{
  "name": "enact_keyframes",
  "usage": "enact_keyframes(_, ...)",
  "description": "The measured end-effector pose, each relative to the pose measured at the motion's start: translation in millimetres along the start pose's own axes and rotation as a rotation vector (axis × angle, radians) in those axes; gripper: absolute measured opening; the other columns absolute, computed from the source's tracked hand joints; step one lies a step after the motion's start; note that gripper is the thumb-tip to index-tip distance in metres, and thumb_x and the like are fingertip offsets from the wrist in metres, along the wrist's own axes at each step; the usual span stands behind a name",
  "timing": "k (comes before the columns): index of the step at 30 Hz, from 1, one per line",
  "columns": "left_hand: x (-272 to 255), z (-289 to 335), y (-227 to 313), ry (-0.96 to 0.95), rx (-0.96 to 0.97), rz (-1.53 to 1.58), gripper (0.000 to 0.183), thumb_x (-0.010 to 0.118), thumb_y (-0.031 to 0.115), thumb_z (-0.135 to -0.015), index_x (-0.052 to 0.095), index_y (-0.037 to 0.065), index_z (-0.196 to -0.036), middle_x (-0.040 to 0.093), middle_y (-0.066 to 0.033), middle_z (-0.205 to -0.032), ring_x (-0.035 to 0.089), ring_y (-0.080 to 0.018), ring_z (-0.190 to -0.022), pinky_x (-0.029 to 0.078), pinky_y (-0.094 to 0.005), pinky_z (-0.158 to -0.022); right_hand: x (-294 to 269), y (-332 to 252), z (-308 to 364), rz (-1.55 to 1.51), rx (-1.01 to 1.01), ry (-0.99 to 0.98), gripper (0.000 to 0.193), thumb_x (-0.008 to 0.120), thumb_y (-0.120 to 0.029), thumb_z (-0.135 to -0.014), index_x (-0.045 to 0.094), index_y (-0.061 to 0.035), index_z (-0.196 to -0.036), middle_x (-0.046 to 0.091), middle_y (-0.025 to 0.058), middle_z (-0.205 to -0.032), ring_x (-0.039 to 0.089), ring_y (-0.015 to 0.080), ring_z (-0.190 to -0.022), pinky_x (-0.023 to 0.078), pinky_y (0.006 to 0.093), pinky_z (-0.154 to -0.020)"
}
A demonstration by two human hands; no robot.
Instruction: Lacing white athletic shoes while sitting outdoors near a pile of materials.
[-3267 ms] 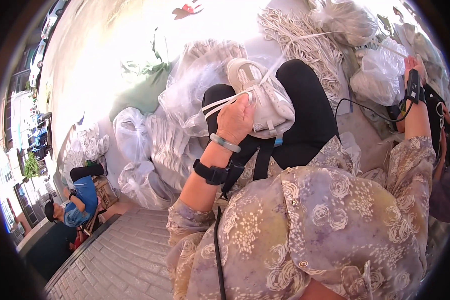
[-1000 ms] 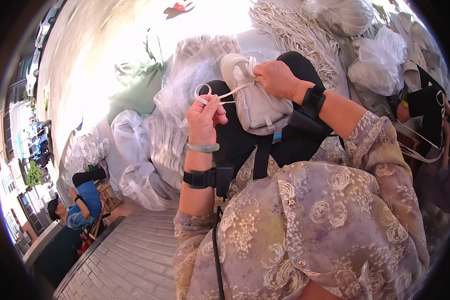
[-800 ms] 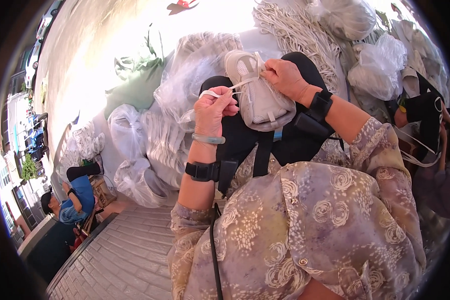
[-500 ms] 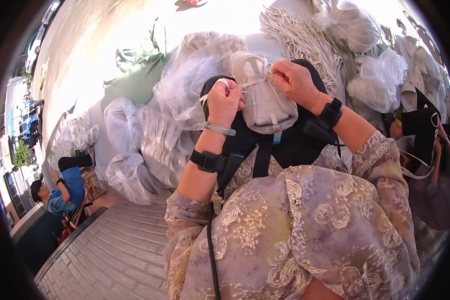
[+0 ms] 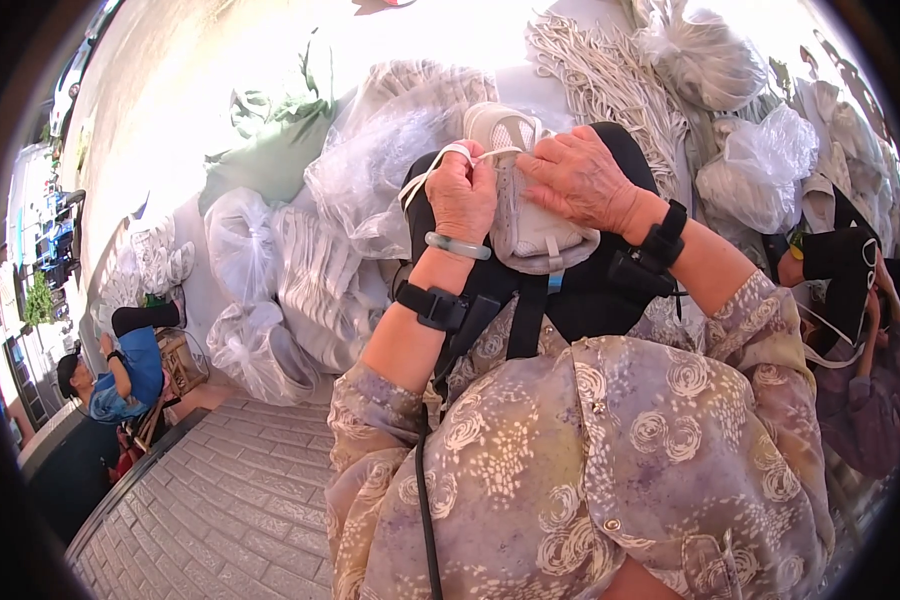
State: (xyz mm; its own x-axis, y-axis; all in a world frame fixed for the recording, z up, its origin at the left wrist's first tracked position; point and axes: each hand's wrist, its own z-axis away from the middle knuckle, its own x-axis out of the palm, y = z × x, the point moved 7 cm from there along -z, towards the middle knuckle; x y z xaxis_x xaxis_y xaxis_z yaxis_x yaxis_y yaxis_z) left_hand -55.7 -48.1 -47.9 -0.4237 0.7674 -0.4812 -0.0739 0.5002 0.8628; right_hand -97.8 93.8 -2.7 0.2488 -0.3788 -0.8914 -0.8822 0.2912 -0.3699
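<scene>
A pale beige shoe upper (image 5: pixel 530 235) lies across my lap, its toe end pointing away from me. Over its middle both my hands work with a cream shoelace (image 5: pixel 425 182). My left hand (image 5: pixel 461 195) pinches the lace at the shoe's left side, and a loop and loose end hang from the fingers toward my left knee. My right hand (image 5: pixel 580 178) rests over the shoe's right side, its fingertips closed on the lace close to the left hand. The lace holes beneath the right fingers are hidden.
A heap of loose cream laces (image 5: pixel 615 80) lies beyond my right knee. Clear plastic bags (image 5: pixel 375 180) of pale shoe parts stand to the left, beside a green sack (image 5: pixel 265 155). More bags (image 5: pixel 755 165) are at right. A person (image 5: pixel 130 375) sits far left, another (image 5: pixel 860 400) at right.
My right hand has moved left and forward over the shoe, coming close to the left hand. My left hand has risen slightly, lifting the lace into a loop.
</scene>
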Motion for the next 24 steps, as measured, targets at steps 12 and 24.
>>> enact_keyframes(12,2.6,-5.0,-6.6,0.035,-0.057,-0.002,0.007,0.057,0.006,-0.083,0.056,0.002,-0.088,0.057,-0.0034,-0.064,0.053,-0.0090,-0.049,0.043,-0.0231,-0.046,1.2,4.7,2.0,-0.093,0.097,0.016,0.031,0.061,-0.028,-0.077,0.057,-0.0106,-0.102,0.052,0.0060,-0.084,0.054,0.0229,-0.082,0.037,0.0369,-0.076)
enact_keyframes(24,6.7,-19.9,-18.8,-0.212,-0.232,-0.176,0.018,0.064,0.017,-0.076,0.058,0.000,-0.079,0.060,-0.0112,-0.062,0.060,-0.0217,-0.056,0.047,-0.0327,-0.055,4.5,7.7,2.5,-0.127,0.149,0.024,0.037,0.062,-0.028,-0.076,0.057,-0.0108,-0.108,0.053,0.0063,-0.091,0.053,0.0243,-0.087,0.038,0.0367,-0.077)
